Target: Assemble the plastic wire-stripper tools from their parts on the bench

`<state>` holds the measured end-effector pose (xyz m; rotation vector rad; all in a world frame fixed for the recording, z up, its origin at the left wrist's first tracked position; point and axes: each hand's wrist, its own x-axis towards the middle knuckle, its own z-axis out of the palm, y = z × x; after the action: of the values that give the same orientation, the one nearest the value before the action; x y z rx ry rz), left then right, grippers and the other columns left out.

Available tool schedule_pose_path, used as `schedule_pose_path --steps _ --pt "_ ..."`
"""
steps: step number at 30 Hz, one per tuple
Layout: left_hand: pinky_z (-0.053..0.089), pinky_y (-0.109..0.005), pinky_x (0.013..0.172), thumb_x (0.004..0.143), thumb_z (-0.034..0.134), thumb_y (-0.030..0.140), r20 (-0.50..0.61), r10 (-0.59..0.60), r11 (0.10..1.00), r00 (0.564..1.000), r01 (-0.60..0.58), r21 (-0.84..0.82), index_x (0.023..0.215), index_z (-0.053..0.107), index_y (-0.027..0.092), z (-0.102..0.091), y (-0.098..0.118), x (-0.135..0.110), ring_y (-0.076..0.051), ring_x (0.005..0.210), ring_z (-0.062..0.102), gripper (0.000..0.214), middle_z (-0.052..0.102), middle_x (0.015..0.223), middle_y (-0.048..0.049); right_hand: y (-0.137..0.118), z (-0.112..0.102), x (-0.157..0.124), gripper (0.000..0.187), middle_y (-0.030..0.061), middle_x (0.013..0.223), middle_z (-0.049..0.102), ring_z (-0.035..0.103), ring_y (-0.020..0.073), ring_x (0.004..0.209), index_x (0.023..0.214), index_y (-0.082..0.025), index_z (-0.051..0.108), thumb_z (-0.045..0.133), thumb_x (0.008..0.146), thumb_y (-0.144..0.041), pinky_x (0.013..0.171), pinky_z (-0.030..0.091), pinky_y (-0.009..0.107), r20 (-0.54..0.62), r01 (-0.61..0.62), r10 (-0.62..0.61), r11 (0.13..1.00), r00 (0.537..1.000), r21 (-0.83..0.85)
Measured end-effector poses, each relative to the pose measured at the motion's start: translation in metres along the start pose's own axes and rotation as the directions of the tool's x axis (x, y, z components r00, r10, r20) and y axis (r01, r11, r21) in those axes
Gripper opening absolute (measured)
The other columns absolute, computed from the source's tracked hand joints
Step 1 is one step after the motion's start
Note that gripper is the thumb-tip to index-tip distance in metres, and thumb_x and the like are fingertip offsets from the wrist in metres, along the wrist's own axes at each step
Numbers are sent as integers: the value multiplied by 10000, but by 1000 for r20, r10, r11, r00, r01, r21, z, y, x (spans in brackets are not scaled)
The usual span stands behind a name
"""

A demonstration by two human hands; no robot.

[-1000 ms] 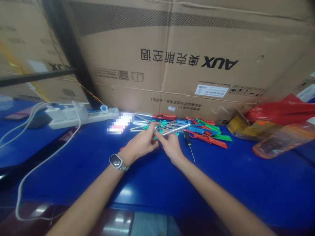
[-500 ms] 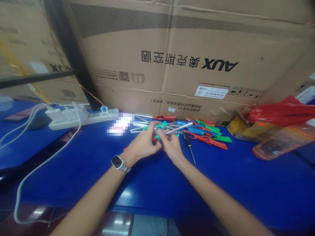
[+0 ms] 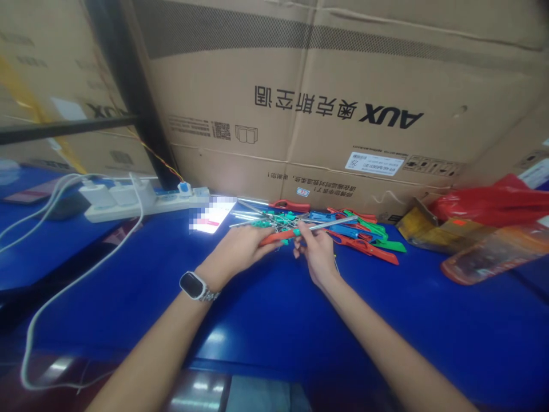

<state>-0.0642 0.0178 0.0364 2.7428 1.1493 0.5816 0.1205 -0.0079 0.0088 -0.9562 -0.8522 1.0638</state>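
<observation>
My left hand (image 3: 247,247) is closed around the orange handle (image 3: 278,235) of a long-necked lighter, thumb below and fingers above. My right hand (image 3: 316,250) pinches the same lighter where a small green part meets the silver metal tube (image 3: 332,224), which points right and slightly up. Its other fingers are curled under. Behind both hands lies a pile of small green parts (image 3: 281,217) with thin metal pieces and loose metal tubes (image 3: 246,216). Right of it are several lighters with red, blue and green handles (image 3: 364,247). The screwdriver is mostly hidden behind my right hand.
A large cardboard box (image 3: 274,68) stands along the back of the blue table (image 3: 266,320). At left are a white power strip (image 3: 150,205) with cables and a lit phone (image 3: 218,214). At right sit a red plastic bag (image 3: 493,200) and a plastic bottle (image 3: 493,254).
The orange-handled lighter now lies lengthwise across both hands. My hands have moved apart, the right one to the right and over the screwdriver.
</observation>
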Motion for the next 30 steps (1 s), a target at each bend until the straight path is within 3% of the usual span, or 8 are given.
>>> schedule_pose_path --steps 8,22,27,30 --pt "426 -282 580 997 414 513 43 -31 981 999 38 -191 909 601 198 3 13 1 -190 616 606 377 664 746 -33 -3 -3 -5 375 -39 594 541 436 72 454 765 -170 628 776 722 -512 354 388 203 -37 125 -126 992 991 -18" --pt "486 -284 743 1011 422 433 73 -11 884 997 43 -465 1153 637 202 20 11 5 -194 817 660 347 712 972 -42 -1 4 -9 404 -77 516 405 337 61 429 804 -173 658 700 774 -573 356 334 177 36 71 -70 997 997 -36" --pt "501 -304 798 1004 440 448 16 -36 830 999 38 -556 1141 638 187 31 16 6 -203 861 657 355 707 990 -42 0 2 -12 418 -46 600 505 403 86 462 851 -192 629 671 784 -602 372 326 205 41 69 -63 981 997 -181" --pt "517 -330 829 995 467 425 -38 -66 788 997 29 -615 1165 618 181 39 24 9 -210 874 658 333 701 987 -44 2 0 -18 407 7 745 588 531 132 609 872 -186 625 601 847 -591 491 442 238 77 134 -116 943 990 -303"
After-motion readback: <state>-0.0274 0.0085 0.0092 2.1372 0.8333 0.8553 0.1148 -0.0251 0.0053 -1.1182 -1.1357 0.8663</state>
